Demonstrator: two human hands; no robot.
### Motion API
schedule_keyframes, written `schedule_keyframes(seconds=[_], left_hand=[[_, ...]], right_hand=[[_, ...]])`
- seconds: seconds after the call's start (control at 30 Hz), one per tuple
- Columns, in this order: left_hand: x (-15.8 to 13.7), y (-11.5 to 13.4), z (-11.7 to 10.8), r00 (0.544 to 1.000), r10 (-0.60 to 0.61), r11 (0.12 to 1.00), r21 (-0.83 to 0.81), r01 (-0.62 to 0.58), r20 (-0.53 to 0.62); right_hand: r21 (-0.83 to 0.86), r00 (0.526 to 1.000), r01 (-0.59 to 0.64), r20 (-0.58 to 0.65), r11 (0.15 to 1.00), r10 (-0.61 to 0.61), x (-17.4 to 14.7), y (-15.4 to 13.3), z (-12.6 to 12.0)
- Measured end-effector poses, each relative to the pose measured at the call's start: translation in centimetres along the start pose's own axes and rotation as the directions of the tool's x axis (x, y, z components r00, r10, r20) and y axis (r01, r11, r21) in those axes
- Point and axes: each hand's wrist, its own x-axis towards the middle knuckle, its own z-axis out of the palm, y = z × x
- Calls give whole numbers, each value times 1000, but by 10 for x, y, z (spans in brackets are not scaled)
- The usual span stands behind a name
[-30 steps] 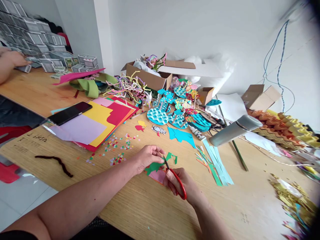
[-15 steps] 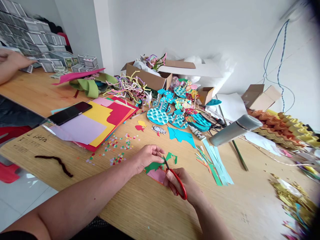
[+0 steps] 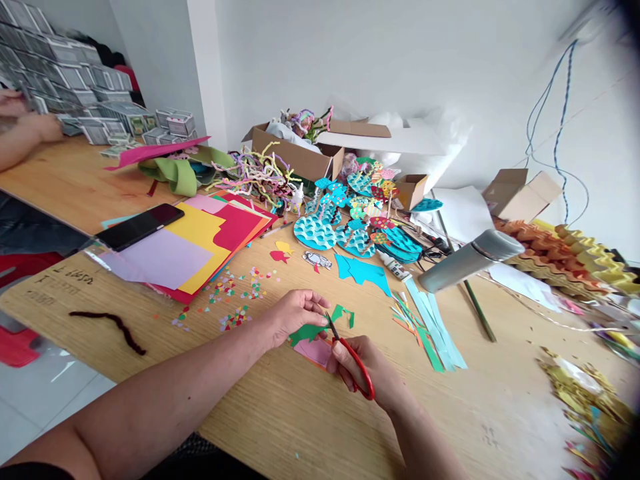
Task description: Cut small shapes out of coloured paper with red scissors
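Note:
Low over the table, my left hand [image 3: 297,317] pinches a piece of green paper [image 3: 306,333] with cut edges. A narrow green strip of it sticks out past the fingertips to the right. My right hand [image 3: 373,370] is closed round the red handles of a pair of scissors [image 3: 364,373], whose dark blades touch the green paper beside my left fingertips. Under the green paper lies a pink sheet [image 3: 313,350] with an orange edge. Beyond my hands are a red paper fish [image 3: 279,257], a yellow paper fish [image 3: 284,247] and blue paper offcuts [image 3: 365,272].
Coloured sheets with a black phone [image 3: 143,225] lie left, near confetti dots [image 3: 235,287]. Blue round crafts [image 3: 315,232], a glue bottle [image 3: 395,267], paper strips [image 3: 435,327] and a tilted grey flask [image 3: 470,260] stand beyond. Another person's hands [image 3: 35,127] are far left.
My hands, the scissors and the green paper look almost unmoved. At the far left, the other person's hand has drawn back a little to the left, and a second hand shows.

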Motion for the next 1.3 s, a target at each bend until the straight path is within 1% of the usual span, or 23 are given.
schedule_keyframes(seconds=[0.2,0.4,0.57,0.87,1.03,1.3], left_hand=[[-1,1,0,1000,-16,1000,11,16,-10],[0,0,-1,1000,-25,1000,16,24,18],[0,0,-1,1000,-25,999,33,25,-16],[-1,1,0,999,-29,999,42,30,-34],[0,0,0,999,-31,999,30,31,-26],[0,1,-1,999,-17,998,56,19,-45]], right_hand=[[34,1000,16,23,999,-16,-1,1,-1],[-1,998,53,38,999,-53,-1,3,-2],[-14,998,50,45,999,-49,-1,0,-2],[-49,997,65,54,997,-63,-1,-1,-3],[-60,998,51,40,997,-49,-1,-1,-2],[-12,1000,8,16,1000,-8,-1,-1,-2]])
